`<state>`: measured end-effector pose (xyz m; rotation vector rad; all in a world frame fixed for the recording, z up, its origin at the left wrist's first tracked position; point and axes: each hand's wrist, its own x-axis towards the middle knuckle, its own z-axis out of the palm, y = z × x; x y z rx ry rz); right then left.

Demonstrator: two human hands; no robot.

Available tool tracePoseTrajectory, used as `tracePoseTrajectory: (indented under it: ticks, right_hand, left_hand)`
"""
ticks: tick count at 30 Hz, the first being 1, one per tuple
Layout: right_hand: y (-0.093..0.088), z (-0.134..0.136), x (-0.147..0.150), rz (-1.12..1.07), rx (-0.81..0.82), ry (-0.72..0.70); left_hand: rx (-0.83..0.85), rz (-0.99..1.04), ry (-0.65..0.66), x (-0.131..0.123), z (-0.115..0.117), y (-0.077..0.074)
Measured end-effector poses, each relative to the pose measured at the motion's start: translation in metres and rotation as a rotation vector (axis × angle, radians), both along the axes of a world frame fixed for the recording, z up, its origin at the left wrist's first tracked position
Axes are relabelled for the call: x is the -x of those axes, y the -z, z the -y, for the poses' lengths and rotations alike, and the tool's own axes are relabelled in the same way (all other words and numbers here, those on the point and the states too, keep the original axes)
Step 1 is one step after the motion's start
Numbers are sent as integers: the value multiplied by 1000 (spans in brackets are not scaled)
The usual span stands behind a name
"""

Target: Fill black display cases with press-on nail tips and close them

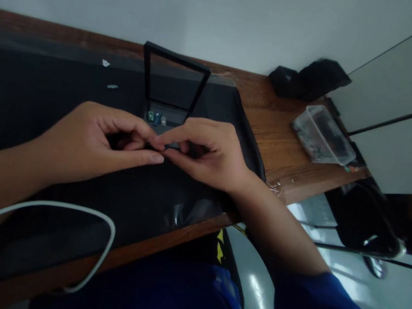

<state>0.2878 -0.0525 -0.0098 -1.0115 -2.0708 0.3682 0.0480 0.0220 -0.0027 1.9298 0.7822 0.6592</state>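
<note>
My left hand and my right hand meet at the fingertips over the dark mat. Each is closed in a pinch, and whatever lies between the fingers is too small or hidden to make out. Just beyond them stands a small black box, its black-framed lid with a see-through pane raised upright. Several small pieces, greenish, blue and grey, sit inside the box at its back. My fingers cover the box's front part.
A small greenish piece and a white scrap lie on the mat at left. To the right are a clear plastic tub with small contents and black boxes. A white cable loops across the front left.
</note>
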Motion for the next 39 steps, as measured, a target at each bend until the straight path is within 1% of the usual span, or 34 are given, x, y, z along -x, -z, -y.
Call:
tracePoseTrajectory:
  ticks: [3, 8, 14, 17, 22, 25, 28, 31, 34, 39]
  right_hand:
    - [0, 0, 1, -4, 1, 46]
    - [3, -2, -2, -24, 6, 76]
    - [5, -5, -1, -129, 69, 27]
    - [2, -4, 2, -223, 184, 33]
    - [2, -6, 5, -430, 406, -10]
    - [2, -8, 5, -530, 501, -62]
    - [0, -10, 4, -588, 589, -118]
    - [-2, -9, 3, -595, 657, -125]
    - [-2, -7, 3, -587, 676, -101]
    - [-2, -7, 5, -519, 611, -76]
  left_hand:
    - [-3, 6, 14, 1, 0, 0]
    - [0, 6, 6, 2, 1, -2]
    - [10, 28, 13, 3, 2, -4]
    - [-26, 51, 4, 2, 3, -4]
    - [-135, 64, -127, 0, 10, -9]
    - [-151, 69, -165, 1, 14, -10]
    - [-156, 91, -162, 2, 12, -7]
    - [-141, 116, -132, 2, 8, -3]
    - [-104, 130, -118, 2, 8, -5]
    - [-73, 83, -138, 3, 14, -11]
